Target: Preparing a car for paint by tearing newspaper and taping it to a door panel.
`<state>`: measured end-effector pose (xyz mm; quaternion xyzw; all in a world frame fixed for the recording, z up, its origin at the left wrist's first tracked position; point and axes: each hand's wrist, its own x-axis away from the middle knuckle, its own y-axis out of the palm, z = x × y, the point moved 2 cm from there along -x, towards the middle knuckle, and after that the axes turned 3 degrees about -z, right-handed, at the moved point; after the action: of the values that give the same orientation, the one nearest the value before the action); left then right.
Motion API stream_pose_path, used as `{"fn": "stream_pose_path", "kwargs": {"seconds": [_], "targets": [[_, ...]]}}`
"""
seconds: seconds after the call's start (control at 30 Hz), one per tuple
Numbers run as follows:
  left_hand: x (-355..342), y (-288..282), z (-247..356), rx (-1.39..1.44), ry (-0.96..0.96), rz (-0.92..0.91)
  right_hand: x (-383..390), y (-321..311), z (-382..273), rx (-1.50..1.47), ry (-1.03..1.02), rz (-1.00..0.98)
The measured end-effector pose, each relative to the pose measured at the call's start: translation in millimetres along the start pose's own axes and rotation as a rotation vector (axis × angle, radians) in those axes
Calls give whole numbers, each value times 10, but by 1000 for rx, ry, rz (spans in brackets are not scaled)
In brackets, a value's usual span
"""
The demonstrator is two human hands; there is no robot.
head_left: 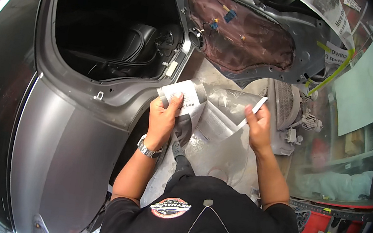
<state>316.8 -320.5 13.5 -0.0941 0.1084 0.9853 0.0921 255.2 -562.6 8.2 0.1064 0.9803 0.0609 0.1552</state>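
A sheet of newspaper (pixel 216 123) stretches between my two hands in front of my body, partly folded over on its left side. My left hand (pixel 163 115), with a metal watch on its wrist, pinches the folded left part, thumb on top. At the paper's right edge my right hand (pixel 258 126) grips a corner, thumb uppermost. The fingers underneath are hidden by the paper. Just left of my left hand is the grey body panel (pixel 74 134) of a car, beside its door opening.
An open car door (pixel 311 43) with brownish sheeting (pixel 241 29) on its inner side stands ahead. Grey car parts (pixel 285 106) lie to the right, near a glass pane (pixel 351 163) with papers taped on. Below the newspaper is a pale, stained floor (pixel 236 166).
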Motion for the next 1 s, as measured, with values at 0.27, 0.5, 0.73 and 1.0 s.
{"fn": "stream_pose_path", "kwargs": {"seconds": [0.27, 0.5, 0.73, 1.0], "targets": [[-853, -484, -115, 114, -137, -125, -730, 655, 333, 40, 56, -87], [-1432, -880, -178, 144, -12, -37, -1385, 1029, 565, 90, -23, -16], [-1741, -1021, -335, 112, 91, 238, -1822, 1270, 867, 51, -70, -17], [-2148, -1198, -225, -57, 179, 481, -2536, 1354, 1289, -6, -6, -257]]}}
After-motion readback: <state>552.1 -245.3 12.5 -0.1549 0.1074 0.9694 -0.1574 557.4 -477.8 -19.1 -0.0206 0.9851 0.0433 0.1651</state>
